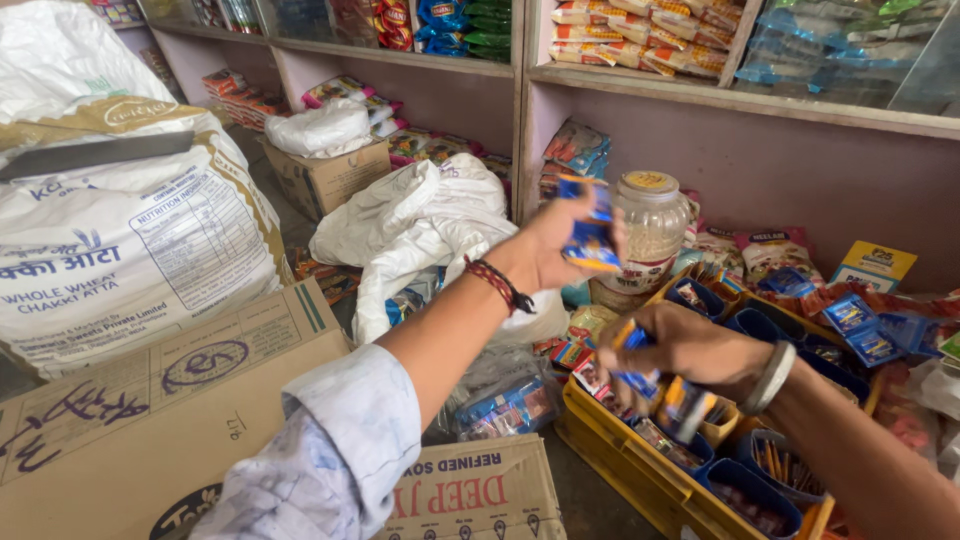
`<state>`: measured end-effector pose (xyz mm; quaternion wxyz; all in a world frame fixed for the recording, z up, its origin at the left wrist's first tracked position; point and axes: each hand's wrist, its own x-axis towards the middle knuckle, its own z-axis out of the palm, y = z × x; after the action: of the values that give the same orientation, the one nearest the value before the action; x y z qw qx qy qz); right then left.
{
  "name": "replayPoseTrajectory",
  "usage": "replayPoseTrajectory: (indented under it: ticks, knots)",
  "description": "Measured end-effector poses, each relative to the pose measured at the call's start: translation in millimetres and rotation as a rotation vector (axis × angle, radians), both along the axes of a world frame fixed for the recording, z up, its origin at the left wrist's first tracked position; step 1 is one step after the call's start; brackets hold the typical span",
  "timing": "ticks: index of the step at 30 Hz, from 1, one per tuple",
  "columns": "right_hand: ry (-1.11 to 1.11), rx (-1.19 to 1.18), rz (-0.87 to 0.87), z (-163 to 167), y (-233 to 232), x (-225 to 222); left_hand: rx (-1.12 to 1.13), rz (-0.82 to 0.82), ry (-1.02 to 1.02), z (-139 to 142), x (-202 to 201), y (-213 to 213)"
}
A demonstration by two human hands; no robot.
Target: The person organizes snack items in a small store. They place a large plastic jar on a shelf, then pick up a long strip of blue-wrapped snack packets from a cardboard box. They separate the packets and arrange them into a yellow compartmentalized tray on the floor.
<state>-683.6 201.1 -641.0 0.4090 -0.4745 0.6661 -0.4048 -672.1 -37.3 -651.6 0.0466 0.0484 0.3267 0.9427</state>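
Blue sachets in left hand grip, strip in right hand, above yellow crate edge.

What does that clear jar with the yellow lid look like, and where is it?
The jar is clear and looks like plastic, with ribbed sides and a yellow screw lid, shut. It stands upright on the floor against the shelf, behind the yellow crate. It holds pale, grain-like contents to well above the middle. The left hand, gripping blue sachets, hides its left side; whether they touch is unclear.

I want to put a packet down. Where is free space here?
Bare spots: the flat cardboard box top beside the flour sack, and the dark floor strip before the yellow crate. The crate itself is crowded.
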Motion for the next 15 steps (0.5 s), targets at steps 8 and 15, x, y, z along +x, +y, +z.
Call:
replayPoseTrajectory:
  ticks: [8, 15]
  knots:
    - [-0.213, -0.246, -0.401, 14.0, 6.7, -14.0, -0.795, 0.245, 0.043, 9.6, 35.9, 10.2]
    - [-0.114, -0.282, -0.450, 9.9, 8.3, -15.7, -1.166, 0.393, 0.174, 6.9, 40.1, 50.6]
